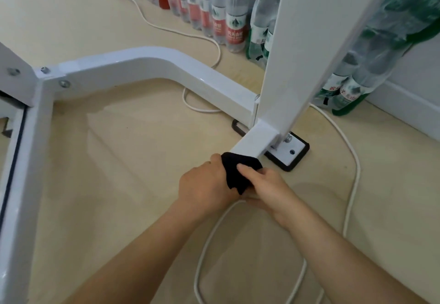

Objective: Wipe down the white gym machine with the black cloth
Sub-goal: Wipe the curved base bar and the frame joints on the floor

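- Bunched over the near end of a low square stub: a small, soft black cloth (238, 172), covering the tube's end face and corners at once.
- Part of the white gym machine (152, 65), a painted steel frame of square tube, with the stub joined to the foot of a tall white upright post (292, 53) and a bent floor rail running off to the left.
- Gripped from the left by the left hand (207, 182): thumb against the cloth's edge, fingers curled out of sight round the far side, apparently clamped on the fabric to keep it tight against the metal.
- Pinched from the right by the right hand (269, 184): one digit laid across the top of the cloth, the others tucked beneath, probably to stop the bundle sliding off the end.
- Judged as working on the stub's tip only, with nothing to show how much of the frame is done.
- Just beside the stub, a bolted white foot plate on a black rubber pad (289, 152), near enough to snag the cloth.
- Looping below the hands across the beige floor (119, 161), a thin white cable (207, 244), best left undisturbed.
- Against the wall behind the post, clear red-labelled water bottles (235, 18) and green-wrapped bottle packs (392, 30), well apart from the hands.
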### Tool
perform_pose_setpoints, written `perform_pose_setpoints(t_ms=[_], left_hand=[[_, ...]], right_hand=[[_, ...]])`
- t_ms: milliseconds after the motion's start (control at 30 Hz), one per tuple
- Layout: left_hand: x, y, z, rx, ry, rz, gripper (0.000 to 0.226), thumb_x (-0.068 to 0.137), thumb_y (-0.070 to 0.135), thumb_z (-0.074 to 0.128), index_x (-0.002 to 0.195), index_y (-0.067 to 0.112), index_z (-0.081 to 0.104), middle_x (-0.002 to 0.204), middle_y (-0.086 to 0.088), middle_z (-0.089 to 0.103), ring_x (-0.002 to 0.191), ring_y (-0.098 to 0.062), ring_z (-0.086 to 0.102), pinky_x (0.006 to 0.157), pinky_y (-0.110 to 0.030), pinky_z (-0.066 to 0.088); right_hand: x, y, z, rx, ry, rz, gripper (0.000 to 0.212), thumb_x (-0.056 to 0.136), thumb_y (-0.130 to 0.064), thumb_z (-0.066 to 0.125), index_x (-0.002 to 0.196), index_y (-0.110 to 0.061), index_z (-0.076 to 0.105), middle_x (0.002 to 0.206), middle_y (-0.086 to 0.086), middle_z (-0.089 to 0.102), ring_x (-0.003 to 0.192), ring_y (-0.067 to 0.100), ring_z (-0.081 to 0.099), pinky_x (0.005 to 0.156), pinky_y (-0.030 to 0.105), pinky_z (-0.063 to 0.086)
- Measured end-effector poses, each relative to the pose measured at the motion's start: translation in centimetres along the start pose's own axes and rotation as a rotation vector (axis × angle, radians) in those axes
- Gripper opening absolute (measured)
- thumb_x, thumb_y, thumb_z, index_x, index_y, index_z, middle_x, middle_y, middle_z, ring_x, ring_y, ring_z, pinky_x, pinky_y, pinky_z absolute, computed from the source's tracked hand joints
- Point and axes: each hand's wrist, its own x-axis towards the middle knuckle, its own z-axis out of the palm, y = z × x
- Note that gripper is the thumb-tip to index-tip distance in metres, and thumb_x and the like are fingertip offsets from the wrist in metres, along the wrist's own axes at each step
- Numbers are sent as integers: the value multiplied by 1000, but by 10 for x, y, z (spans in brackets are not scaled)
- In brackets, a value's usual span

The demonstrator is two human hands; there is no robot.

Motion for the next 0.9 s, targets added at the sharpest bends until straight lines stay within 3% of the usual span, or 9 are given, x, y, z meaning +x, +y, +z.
perform_pose_setpoints(t_ms=[200, 333, 400, 433, 500, 567, 667, 733, 900], left_hand=[[60, 37, -1, -215, -55, 105, 39, 81, 35, 64, 97, 12, 35, 84, -1, 55, 80, -27, 60, 63, -34, 42], [86, 65, -1, -232, 22, 112, 28, 88, 28, 55, 100, 13, 35, 74, 0, 43, 81, -29, 60, 64, -36, 41], [81, 61, -2, -185, 22, 111, 27, 91, 25, 52, 110, 11, 39, 72, 1, 39, 82, -29, 58, 66, -36, 39], [75, 55, -2, -152, 20, 110, 35, 91, 25, 51, 119, 8, 40, 74, 1, 40, 82, -29, 57, 66, -36, 38], [57, 39, -2, -124, 21, 96, 43, 89, 31, 55, 121, 7, 39, 78, 0, 43, 79, -28, 54, 64, -35, 37], [32, 18, 3, -138, 1, 65, 43, 83, 36, 61, 110, 13, 37, 81, 1, 47, 78, -27, 56, 62, -34, 39], [-14, -20, 11, -149, -19, -4, 47, 79, 36, 63, 113, 15, 38, 86, 3, 53, 79, -26, 60, 61, -32, 42], [-48, -47, 16, -146, -13, -67, 49, 79, 33, 61, 120, 19, 39, 94, 4, 57, 80, -24, 61, 61, -31, 42], [-144, -117, 32, -141, -9, -276, 55, 74, 42, 65, 122, 33, 39, 102, 12, 59, 80, -14, 59, 59, -29, 39]], right_hand=[[22, -20, 0, 233, 330, -120, 16, 88, -20, 71, 100, -11, 71, 98, 7, 75, 96, 24, 70, 94, 46, 55], [45, -44, -17, 346, 389, -38, 37, 88, -31, 65, 118, -9, 65, 107, 10, 72, 97, 28, 69, 87, 44, 58], [45, -44, -16, 92, 369, -27, 60, 81, -47, 57, 128, -10, 59, 116, 10, 68, 100, 29, 66, 87, 47, 58], [40, -43, -14, -84, 350, -43, 61, 83, -49, 53, 130, -10, 56, 118, 11, 66, 102, 31, 65, 89, 48, 56], [24, -41, -8, -475, 289, -125, 44, 96, -44, 46, 123, -12, 58, 113, 11, 66, 101, 31, 63, 89, 43, 53], [5, -34, 2, -759, 231, -190, 40, 100, -43, 41, 108, -11, 62, 99, 10, 67, 90, 27, 62, 77, 34, 49], [-29, -12, 37, -940, 138, -195, 50, 101, -49, 35, 86, -10, 62, 79, 4, 65, 72, 21, 59, 68, 34, 48], [-51, 7, 66, -1059, 77, -218, 53, 102, -52, 32, 77, -12, 57, 75, 1, 63, 72, 22, 58, 69, 35, 49], [-104, 31, 127, -1334, -113, -443, 46, 99, -57, 35, 77, -19, 50, 69, -3, 47, 67, 21, 49, 55, 31, 35]])
